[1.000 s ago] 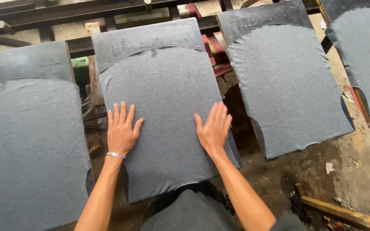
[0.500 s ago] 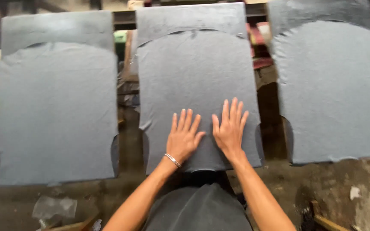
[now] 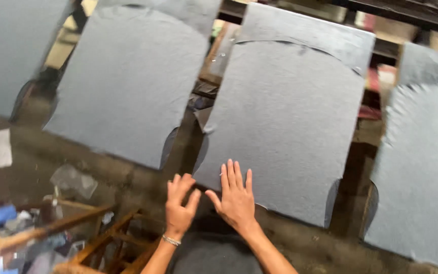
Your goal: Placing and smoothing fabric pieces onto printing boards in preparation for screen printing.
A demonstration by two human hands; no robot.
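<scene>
While my right hand (image 3: 235, 195) is lying open on the middle grey fabric panel's (image 3: 285, 122) near-left corner, my left hand (image 3: 179, 205) is hovering empty just left, the panel's length running away.

Single head-worn view, looking down and forward from above the person's own arms. Camera is tilting, so the grey fabric panel (image 3: 285, 122) is running slantwise across mid-frame, close in. Hands are entering from the bottom edge just below that panel. Floor is showing left of and below it, farther off.
</scene>
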